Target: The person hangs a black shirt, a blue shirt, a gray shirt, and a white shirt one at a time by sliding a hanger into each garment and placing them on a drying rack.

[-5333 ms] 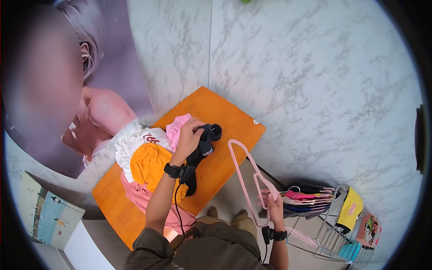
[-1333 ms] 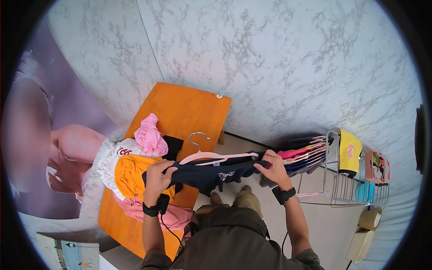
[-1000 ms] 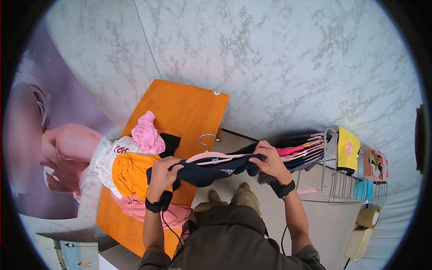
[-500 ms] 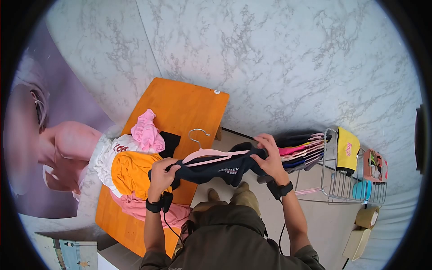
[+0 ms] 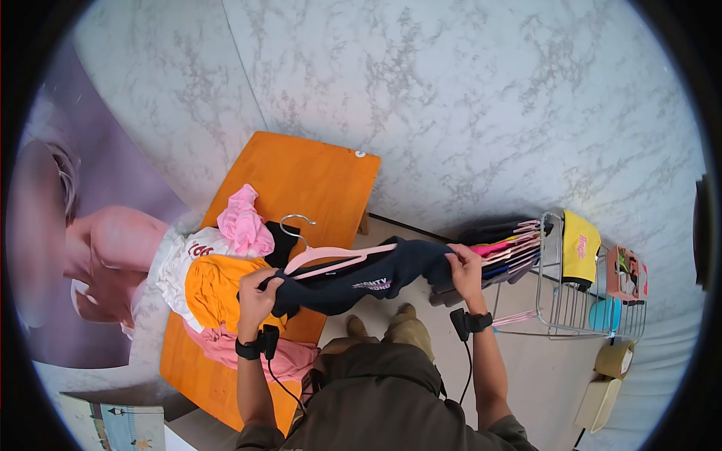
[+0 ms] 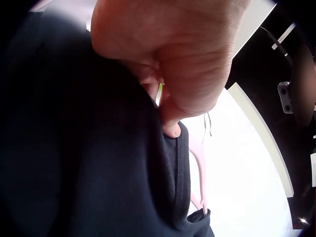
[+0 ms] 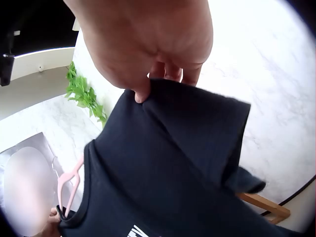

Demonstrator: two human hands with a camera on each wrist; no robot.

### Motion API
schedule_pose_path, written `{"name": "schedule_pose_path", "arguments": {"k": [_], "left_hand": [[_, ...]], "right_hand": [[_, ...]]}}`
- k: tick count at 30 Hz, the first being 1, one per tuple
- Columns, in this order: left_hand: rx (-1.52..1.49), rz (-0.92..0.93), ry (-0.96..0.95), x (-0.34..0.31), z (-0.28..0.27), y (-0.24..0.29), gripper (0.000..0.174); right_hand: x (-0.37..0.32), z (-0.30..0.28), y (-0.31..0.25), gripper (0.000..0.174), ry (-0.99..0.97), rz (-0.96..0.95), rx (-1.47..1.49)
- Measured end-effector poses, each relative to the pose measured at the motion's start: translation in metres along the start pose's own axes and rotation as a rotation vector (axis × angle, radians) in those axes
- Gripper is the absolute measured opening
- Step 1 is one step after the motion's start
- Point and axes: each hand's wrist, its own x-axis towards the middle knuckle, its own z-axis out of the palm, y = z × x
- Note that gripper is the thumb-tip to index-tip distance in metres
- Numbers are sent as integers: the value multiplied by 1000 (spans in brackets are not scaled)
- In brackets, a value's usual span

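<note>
A dark navy T-shirt with white lettering is stretched between both hands above the front of the table. The pink hanger, with a metal hook, sits partly inside its neck opening. My left hand pinches the shirt's left side; the left wrist view has the thumb on the dark fabric by the neckline's edge. At the other side, my right hand pinches the shoulder near a short sleeve, thumb in front and fingers behind. The hanger's right arm is hidden beneath the cloth.
On the orange wooden table lies a heap of clothes: an orange garment, a white one, pink ones and a black one. To the right stands a metal rack with several clothes on pink hangers and a yellow cloth.
Earlier, my right hand held the bare hanger and my left the dark shirt at the table. Lately, the right hand has shifted outward to the sleeve, and the hanger has moved left.
</note>
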Motion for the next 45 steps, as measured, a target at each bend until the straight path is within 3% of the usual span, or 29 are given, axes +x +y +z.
{"name": "schedule_pose_path", "arguments": {"k": [3,9,11,14,19,21,23,25,29,32,35,41,45], "left_hand": [[32,17,83,2,-2,2,12],[36,58,148,1,-3,12,12],[16,53,129,-2,-2,6,13],[-17,39,107,-7,-5,-5,11],[-111,2,94,-12,-7,-5,8],[-107,14,105,-13,-5,-7,8],[-104,26,120,-14,-4,-5,8],[-48,60,113,-15,-1,4,9],[23,131,65,-18,16,21,12],[39,163,9,-17,27,31,14],[47,190,-16,-17,30,33,15],[67,196,-22,-22,35,38,15],[92,181,20,-26,44,30,17]], "right_hand": [[1,-5,-22,12,53,-131,-25],[-7,1,-35,11,-21,-185,-67],[-9,1,-26,12,-48,-51,-131],[-4,-4,-14,12,104,-37,-95],[1,-11,-6,12,62,65,-11],[-1,-7,-7,13,-54,38,-56],[-2,5,-26,17,-22,-66,-67],[-6,16,-52,22,139,-166,-239],[-18,47,-70,20,-3,114,-20],[-10,64,-77,19,-40,183,-102],[-6,64,-65,26,23,190,-334],[-4,60,-43,27,16,119,-480],[-14,68,-60,28,27,70,-290]]}}
